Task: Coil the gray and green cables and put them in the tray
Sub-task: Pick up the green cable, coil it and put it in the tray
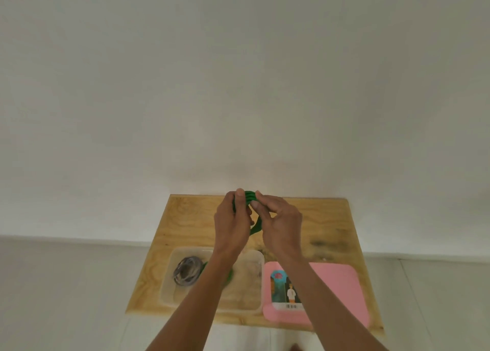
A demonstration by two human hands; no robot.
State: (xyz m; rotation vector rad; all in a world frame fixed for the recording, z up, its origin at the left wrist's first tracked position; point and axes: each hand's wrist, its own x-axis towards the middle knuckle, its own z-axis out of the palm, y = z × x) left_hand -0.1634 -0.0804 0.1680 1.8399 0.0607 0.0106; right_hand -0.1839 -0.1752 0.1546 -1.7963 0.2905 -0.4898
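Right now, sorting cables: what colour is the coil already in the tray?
Gray coil, head view.

Pink mat [342, 287] with picture card [282, 289] on wooden table [191, 218].

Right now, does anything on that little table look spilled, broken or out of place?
Nothing stands out. The gray cable lies coiled in the clear tray, both hands hold the green cable, and a pink mat lies flat beside the tray.
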